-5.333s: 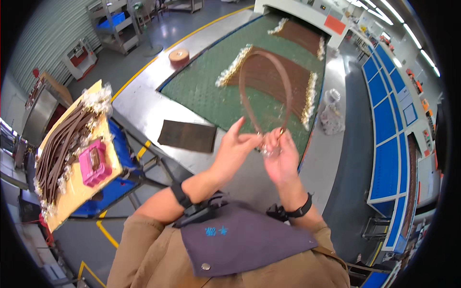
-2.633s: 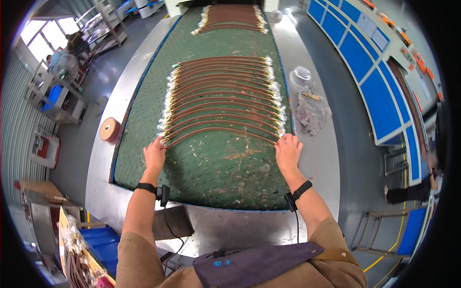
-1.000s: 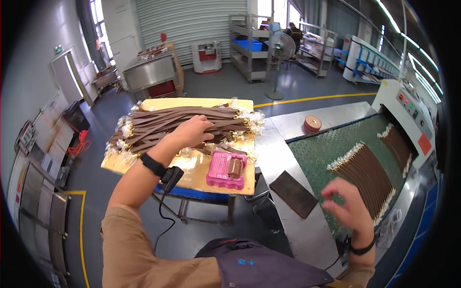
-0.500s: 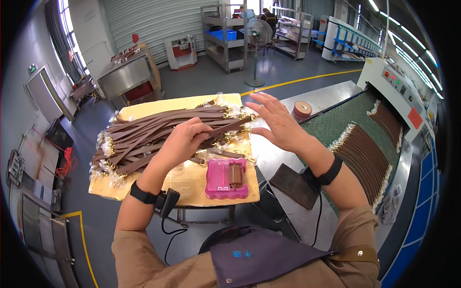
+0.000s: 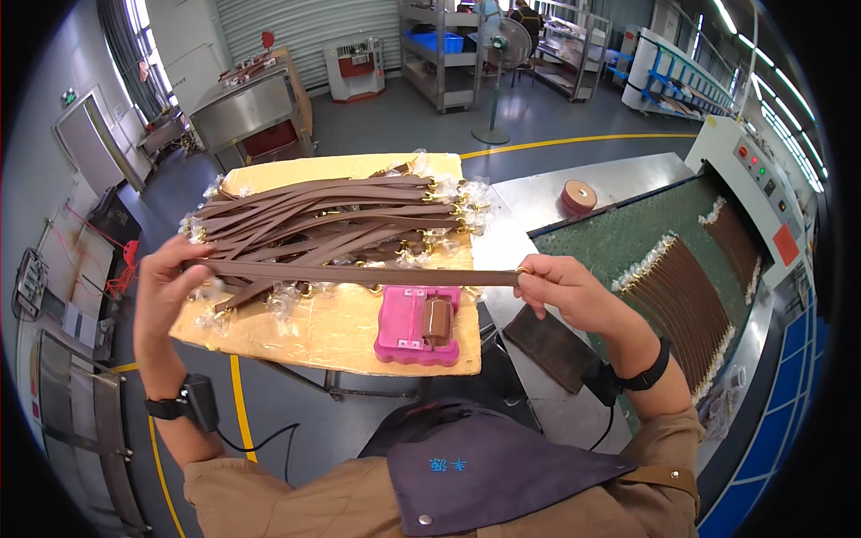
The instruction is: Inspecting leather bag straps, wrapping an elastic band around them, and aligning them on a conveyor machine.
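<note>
Pinched at both ends: left hand point(image 5: 169, 278) grips one end of a brown strap point(image 5: 359, 273), right hand point(image 5: 565, 287) grips the other, fingers closed by a gold-coloured metal piece. Strap runs nearly straight and level between them, flat side showing, across the near edge of a strap pile point(image 5: 332, 215) (can't tell if it touches). Pile lies on a yellow board point(image 5: 242, 332), ends bundled in clear plastic wrap. Pink holder point(image 5: 399, 323) with a brown roll point(image 5: 437, 321) sits on the board, just under the held strap's right part. To the right, metal table point(image 5: 513, 193): spool point(image 5: 578, 197) and dark slab point(image 5: 549, 350) on it. Green belt point(image 5: 587, 238) beside it carries two strap rows point(image 5: 686, 296), wrapped ends too.
</note>
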`<control>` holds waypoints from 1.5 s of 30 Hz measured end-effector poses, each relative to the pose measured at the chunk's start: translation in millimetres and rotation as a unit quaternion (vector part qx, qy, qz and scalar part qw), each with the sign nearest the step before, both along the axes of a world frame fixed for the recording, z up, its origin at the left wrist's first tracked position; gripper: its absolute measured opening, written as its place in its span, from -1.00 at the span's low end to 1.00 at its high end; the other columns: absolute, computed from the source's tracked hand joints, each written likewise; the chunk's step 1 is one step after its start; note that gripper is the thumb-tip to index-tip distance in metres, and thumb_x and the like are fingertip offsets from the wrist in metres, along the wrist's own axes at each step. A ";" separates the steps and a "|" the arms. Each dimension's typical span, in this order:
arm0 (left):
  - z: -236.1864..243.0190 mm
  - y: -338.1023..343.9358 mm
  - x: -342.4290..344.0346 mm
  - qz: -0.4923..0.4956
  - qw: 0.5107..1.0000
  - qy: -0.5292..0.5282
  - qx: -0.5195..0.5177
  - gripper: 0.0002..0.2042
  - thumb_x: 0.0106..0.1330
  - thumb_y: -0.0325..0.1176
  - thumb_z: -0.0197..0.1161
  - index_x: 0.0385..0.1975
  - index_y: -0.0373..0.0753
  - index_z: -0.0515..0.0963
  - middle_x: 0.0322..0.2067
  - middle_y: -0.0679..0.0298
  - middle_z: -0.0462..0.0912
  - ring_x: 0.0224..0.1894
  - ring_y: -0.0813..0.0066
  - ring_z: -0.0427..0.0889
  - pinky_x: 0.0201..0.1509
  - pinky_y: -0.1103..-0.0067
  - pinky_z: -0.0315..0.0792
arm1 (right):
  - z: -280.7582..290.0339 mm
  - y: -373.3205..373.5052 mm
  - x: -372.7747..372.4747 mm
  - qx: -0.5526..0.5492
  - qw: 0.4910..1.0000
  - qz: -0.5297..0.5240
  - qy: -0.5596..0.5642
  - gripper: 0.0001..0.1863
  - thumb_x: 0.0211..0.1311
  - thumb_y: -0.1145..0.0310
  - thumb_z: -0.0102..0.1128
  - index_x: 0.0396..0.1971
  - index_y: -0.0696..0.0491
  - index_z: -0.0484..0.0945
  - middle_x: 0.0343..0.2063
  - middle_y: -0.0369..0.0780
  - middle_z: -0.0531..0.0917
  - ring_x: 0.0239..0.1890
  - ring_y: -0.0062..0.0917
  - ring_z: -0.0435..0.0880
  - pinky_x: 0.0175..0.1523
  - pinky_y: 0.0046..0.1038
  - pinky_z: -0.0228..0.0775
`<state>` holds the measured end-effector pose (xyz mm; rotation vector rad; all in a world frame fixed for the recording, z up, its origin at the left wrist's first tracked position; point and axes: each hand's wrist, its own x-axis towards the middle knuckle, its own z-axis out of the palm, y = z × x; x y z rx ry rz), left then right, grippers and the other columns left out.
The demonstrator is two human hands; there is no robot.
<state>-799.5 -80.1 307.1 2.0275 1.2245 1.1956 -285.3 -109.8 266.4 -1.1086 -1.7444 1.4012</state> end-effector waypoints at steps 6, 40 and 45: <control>28.1 41.0 -11.6 0.156 0.941 0.274 0.125 -0.71 0.13 -0.48 0.41 -0.11 -0.28 0.69 -0.20 0.26 0.61 -0.15 0.43 0.55 0.00 0.50 0.41 | -9.3 3.9 -36.0 -0.215 0.966 0.019 0.145 -0.72 0.51 0.23 -0.04 -0.34 0.11 0.47 -0.68 -0.48 0.24 -0.64 -0.75 0.21 -0.50 -0.58 0.24; -67.6 15.4 231.2 -0.177 0.967 0.130 0.127 -0.82 0.30 -0.29 0.29 -0.23 -0.21 0.71 -0.42 0.20 0.66 -0.34 0.15 0.66 -0.27 0.36 0.52 | -41.2 1.8 -43.7 -0.332 0.908 0.046 0.251 -0.65 0.52 0.13 -0.08 -0.48 -0.01 0.37 -0.73 -0.46 0.23 -0.74 -0.71 0.23 -0.61 -0.49 0.41; -72.8 10.9 228.1 -0.196 0.974 0.073 0.087 -0.82 0.27 -0.35 0.31 -0.17 -0.21 0.69 -0.37 0.18 0.63 -0.32 0.13 0.65 -0.23 0.37 0.52 | -52.8 1.7 -46.0 -0.261 0.940 0.005 0.222 -0.78 0.45 0.23 0.13 -0.33 0.07 0.49 -0.64 -0.42 0.36 -0.65 -0.73 0.36 -0.53 -0.56 0.46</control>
